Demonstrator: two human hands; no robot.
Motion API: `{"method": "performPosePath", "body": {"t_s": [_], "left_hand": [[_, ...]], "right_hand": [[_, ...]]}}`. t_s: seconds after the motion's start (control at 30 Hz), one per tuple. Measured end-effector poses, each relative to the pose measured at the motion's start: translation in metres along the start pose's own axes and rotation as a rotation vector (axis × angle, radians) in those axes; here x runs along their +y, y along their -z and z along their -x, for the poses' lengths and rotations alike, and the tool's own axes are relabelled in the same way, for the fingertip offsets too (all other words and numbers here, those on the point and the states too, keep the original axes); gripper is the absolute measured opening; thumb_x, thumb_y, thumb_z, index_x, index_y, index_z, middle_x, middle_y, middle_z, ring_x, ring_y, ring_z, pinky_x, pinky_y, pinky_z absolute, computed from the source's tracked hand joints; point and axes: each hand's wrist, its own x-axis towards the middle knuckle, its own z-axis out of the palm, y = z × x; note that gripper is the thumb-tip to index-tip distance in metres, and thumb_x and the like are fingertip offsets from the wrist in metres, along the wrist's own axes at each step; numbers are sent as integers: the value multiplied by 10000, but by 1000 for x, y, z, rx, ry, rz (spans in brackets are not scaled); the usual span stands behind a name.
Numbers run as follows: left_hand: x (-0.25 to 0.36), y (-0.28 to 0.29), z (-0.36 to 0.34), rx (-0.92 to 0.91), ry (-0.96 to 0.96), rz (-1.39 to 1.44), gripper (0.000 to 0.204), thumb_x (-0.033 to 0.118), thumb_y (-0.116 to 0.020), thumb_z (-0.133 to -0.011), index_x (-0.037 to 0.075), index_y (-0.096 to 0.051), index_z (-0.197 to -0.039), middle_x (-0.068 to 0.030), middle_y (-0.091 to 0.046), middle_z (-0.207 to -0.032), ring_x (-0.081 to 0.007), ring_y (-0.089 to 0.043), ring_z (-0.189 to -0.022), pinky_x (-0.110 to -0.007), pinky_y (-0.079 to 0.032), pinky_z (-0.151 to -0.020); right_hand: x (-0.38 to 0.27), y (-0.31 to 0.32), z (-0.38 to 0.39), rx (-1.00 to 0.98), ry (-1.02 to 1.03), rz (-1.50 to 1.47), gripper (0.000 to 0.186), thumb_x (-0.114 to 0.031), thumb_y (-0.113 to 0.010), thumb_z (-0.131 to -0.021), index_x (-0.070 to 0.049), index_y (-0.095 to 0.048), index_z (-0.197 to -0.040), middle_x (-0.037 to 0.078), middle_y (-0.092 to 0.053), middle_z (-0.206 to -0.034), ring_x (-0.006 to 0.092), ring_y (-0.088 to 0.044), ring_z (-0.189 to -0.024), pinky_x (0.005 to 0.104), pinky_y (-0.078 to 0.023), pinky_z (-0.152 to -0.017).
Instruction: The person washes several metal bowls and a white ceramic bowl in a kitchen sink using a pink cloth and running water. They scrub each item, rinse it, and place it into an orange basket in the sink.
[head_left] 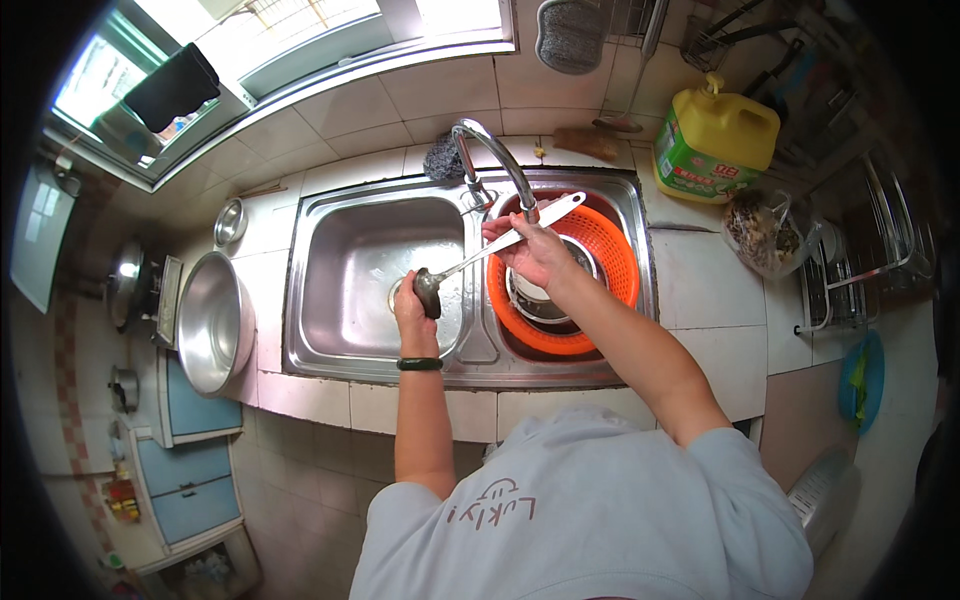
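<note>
My left hand is closed around the dark, rounded head of a ladle, over the left sink basin. The ladle slants up to the right, and its pale handle ends in a hanging hole. My right hand grips that handle just under the spout of the curved chrome faucet. Below the right hand, an orange colander sits in the right basin, with metal and pale dishes in it partly hidden by my arm. Whether water is running cannot be made out.
A large metal basin and a small metal bowl stand left of the sink. At the right are a yellow jug, a filled plastic bag and a wire rack. A dark scrubber lies behind the faucet.
</note>
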Motion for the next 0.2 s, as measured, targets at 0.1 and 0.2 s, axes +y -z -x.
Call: {"method": "performPosePath", "body": {"t_s": [0.1,0.2], "left_hand": [[-18,5,-12,-37,15,25,165,164,-582,-899,11,-642,-897,-64,-647,-818,-170,-615,-666,-282,-517,-595],[-42,8,-46,-119,4,-4,310,298,-562,-917,15,-620,-1030,-73,-635,-774,-190,-620,-598,-291,-493,-478]], "right_hand": [[-8,10,2,-36,7,10,223,-164,-501,-965,27,-577,-1053,201,-623,-1073,302,-607,-1025,440,-482,-947],[-18,22,-2,-27,17,-10,314,-244,-559,-940,22,-571,-1106,197,-626,-1088,307,-603,-1038,452,-458,-976]]}}
